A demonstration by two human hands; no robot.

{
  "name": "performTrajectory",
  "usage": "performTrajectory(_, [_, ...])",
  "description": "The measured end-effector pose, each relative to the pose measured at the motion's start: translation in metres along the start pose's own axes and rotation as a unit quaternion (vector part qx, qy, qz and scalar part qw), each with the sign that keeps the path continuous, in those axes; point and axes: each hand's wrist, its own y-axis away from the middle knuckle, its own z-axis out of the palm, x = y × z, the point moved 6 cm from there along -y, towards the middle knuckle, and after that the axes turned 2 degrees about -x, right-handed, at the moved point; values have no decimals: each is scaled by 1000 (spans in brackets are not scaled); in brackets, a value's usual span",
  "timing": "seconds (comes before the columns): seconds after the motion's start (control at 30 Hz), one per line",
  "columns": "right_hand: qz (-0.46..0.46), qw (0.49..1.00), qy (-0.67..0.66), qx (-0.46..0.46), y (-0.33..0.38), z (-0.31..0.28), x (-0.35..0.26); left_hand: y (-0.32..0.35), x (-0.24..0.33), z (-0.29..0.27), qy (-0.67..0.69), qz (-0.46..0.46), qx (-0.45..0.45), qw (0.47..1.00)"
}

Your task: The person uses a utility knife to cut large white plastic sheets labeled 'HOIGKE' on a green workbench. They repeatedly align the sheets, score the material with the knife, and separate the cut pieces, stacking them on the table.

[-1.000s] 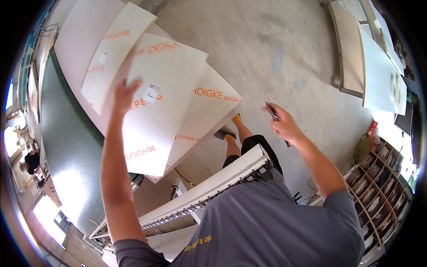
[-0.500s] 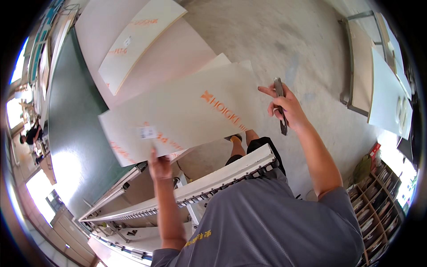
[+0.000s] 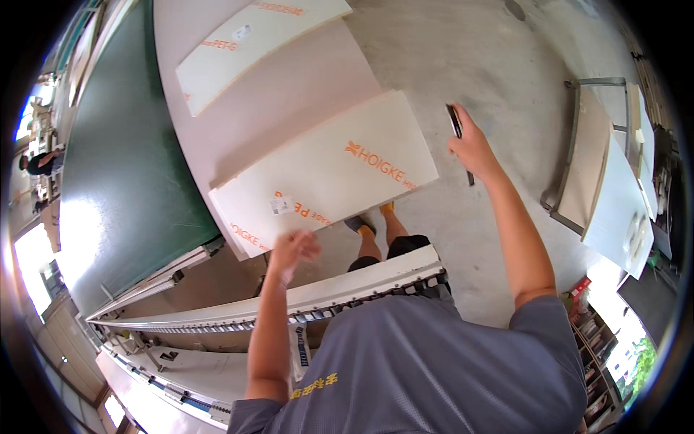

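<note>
A dark metal utility knife [image 3: 457, 121] is gripped in my right hand [image 3: 473, 145], which hangs over the floor to the right of the panels. Left of it, a long pale panel [image 3: 325, 173] with orange print and a small white label [image 3: 282, 205] lies on a large pinkish-beige board [image 3: 289, 94]. At the panel's near edge is my left hand [image 3: 295, 249]. Its fingers are curled and smeared by motion, and whether they touch the panel I cannot tell. Farther back, a second printed panel [image 3: 253, 50] rests on the same board.
Directly before me runs a white machine rail [image 3: 361, 283] with a dark toothed underside. A dark green tabletop [image 3: 130, 173] spreads to the left. Boards lean on a metal rack [image 3: 578, 152] at the right. Another person [image 3: 45, 162] is far off left.
The near panel, tilted in my left hand before, now lies flat on the board. My left hand has come off its label area, and the right hand has closed more around the knife.
</note>
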Motion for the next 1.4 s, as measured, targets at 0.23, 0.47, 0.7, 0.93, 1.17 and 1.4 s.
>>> performTrajectory(0.23, [-104, 950, 279, -95, -38, 13, -50, -52, 159, 92, -518, 420, 212, 714])
performTrajectory(0.47, [-99, 885, 419, -177, -74, 30, -61, -69, 150, 108, -613, 370, 208, 666])
performTrajectory(0.7, [-21, 840, 480, -251, -99, 52, -71, -70, 150, 105, -604, 391, 213, 662])
performTrajectory(0.93, [124, 888, 349, -272, -30, 37, 1, -73, 150, 109, -605, 394, 214, 658])
performTrajectory(1.17, [-39, 861, 453, -227, 32, 6, 12, -72, 149, 106, -606, 392, 223, 655])
performTrajectory(1.4, [-57, 854, 483, -185, -100, 44, -75, -71, 152, 107, -603, 392, 218, 660])
